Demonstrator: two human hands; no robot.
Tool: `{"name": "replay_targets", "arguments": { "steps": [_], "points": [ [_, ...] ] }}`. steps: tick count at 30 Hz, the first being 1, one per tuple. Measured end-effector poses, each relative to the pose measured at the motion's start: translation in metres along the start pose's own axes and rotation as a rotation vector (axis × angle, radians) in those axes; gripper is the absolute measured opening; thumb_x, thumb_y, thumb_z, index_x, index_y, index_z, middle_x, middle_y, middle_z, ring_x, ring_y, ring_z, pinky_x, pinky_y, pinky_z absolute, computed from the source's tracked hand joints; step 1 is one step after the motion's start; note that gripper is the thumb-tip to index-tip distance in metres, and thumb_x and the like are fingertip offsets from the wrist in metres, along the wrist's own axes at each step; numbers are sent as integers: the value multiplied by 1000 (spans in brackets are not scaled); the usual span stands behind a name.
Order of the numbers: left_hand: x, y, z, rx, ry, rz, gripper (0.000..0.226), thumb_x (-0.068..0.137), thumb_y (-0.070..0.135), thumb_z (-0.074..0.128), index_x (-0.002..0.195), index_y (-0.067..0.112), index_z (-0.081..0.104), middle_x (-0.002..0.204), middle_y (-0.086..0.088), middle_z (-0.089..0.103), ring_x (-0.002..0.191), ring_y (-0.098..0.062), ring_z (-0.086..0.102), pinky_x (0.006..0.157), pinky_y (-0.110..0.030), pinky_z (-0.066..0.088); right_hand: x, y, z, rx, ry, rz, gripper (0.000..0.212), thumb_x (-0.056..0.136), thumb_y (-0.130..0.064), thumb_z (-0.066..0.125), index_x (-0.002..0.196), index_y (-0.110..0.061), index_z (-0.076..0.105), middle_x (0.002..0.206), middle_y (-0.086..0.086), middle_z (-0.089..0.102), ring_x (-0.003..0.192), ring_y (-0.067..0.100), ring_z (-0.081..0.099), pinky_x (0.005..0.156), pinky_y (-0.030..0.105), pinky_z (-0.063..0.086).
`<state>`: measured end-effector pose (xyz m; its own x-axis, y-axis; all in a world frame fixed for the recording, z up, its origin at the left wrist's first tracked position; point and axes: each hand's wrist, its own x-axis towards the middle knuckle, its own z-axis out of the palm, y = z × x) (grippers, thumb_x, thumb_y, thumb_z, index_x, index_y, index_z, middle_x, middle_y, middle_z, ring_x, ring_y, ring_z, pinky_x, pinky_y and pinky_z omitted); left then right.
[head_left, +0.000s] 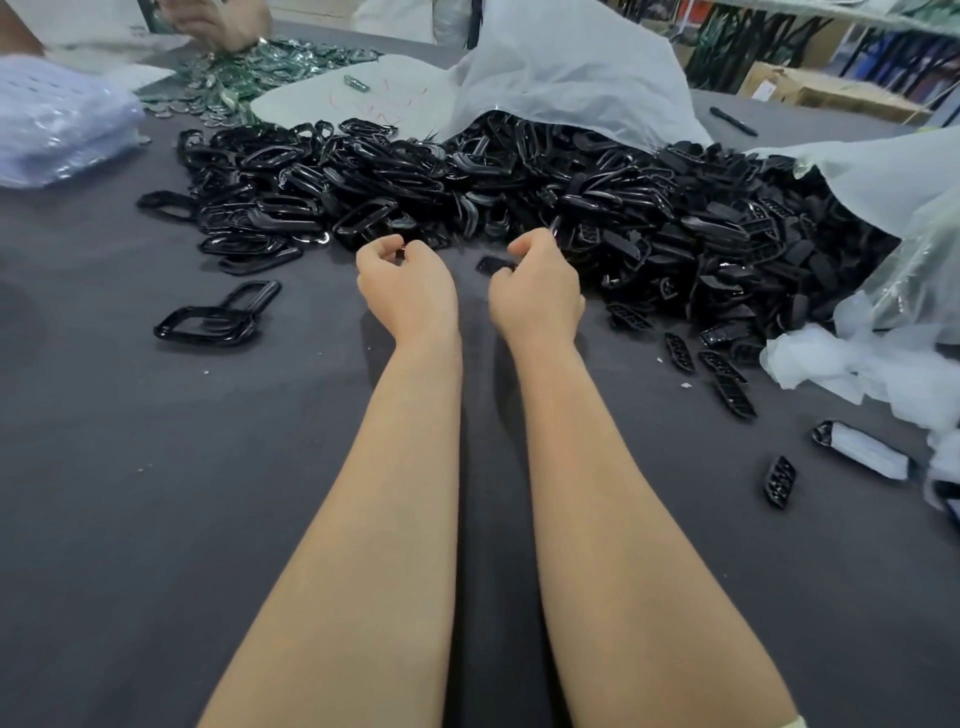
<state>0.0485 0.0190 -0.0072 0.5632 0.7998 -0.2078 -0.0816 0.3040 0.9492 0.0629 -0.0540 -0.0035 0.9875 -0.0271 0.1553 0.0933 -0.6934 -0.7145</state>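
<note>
The heaped oval frames (363, 192) are black plastic, smooth and very glossy, catching the light along their edges. To the right, the slotted grille pieces (727, 244) are black plastic too, mostly duller, nearly matt. The table cover (156, 493) is dark grey cloth, matt and faintly linty. The bags (571, 67) are thin, milky plastic film, crinkled. The far boxes (810, 91) are plain brown cardboard.

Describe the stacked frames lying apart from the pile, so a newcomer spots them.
Start at the big heap of black parts on the grey table. Nearer the camera, left of the left hand, lie the stacked frames: glossy, nested together, clear of the loose heap.
</note>
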Motion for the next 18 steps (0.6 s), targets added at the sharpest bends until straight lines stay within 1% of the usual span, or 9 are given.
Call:
{"name": "replay_targets", "arguments": {
  "steps": [2,5,7,9,11,13,15,16,18],
  "points": [
    [4,0,-2,-8,11,-19,16,93,7,44,103,18,48,121,-6,53,72,-3,46,58,-14,37,0,-4,6,-118,58,-4,34,91,-10,45,123,-20,54,126,5,52,121,27,40,100,38,29],
    [11,4,-5,-21,27,-21,23,94,6,42,113,14,51,114,-4,54,75,-5,49,59,-15,38,3,-13,20,-80,80,-149,40,91,-6,42,123,-23,59,134,2,48,124,27,37,99,37,30],
    [17,9,-6,-35,53,-3,24,94,5,42,115,11,52,118,-6,56,89,-13,56,68,-19,45,6,-22,33,-84,-26,-266,38,91,-8,44,117,-25,66,143,-2,45,132,25,32,104,37,29],
    [24,13,-9,-38,85,19,21,94,6,42,111,11,52,123,-10,56,107,-20,58,85,-26,48,10,-29,47,-150,-152,-330,31,94,-15,48,117,-27,66,155,-4,29,144,24,14,115,42,15],
    [31,15,-13,-44,111,30,15,95,7,43,104,15,51,125,-10,55,111,-20,57,86,-24,47,14,-33,60,-224,-267,-346,33,96,-18,48,125,-27,61,160,-5,14,147,26,-2,116,51,1],
    [36,14,-16,-48,127,44,13,95,7,43,101,18,49,125,-9,55,106,-18,57,79,-20,46,17,-36,70,-250,-341,-327,32,98,-19,45,128,-23,56,160,-7,9,147,27,-9,114,55,-6],
    [38,12,-18,-47,140,59,14,94,7,44,100,18,48,123,-9,55,97,-15,56,70,-15,44,17,-37,74,-216,-338,-305,29,98,-18,42,124,-19,56,160,-8,12,147,26,-7,114,55,-7],
    [38,11,-18,-52,142,65,14,94,6,44,100,18,49,123,-9,55,93,-13,55,67,-14,43,16,-36,74,-184,-290,-303,31,98,-16,41,125,-18,55,158,-8,17,147,25,-1,116,53,-5],
    [36,11,-16,-62,129,77,16,93,5,44,100,18,49,123,-10,55,88,-11,53,66,-14,42,12,-33,68,-57,-89,-297,36,96,-10,41,128,-14,56,149,-2,38,142,22,21,118,43,12]
  ]
}}
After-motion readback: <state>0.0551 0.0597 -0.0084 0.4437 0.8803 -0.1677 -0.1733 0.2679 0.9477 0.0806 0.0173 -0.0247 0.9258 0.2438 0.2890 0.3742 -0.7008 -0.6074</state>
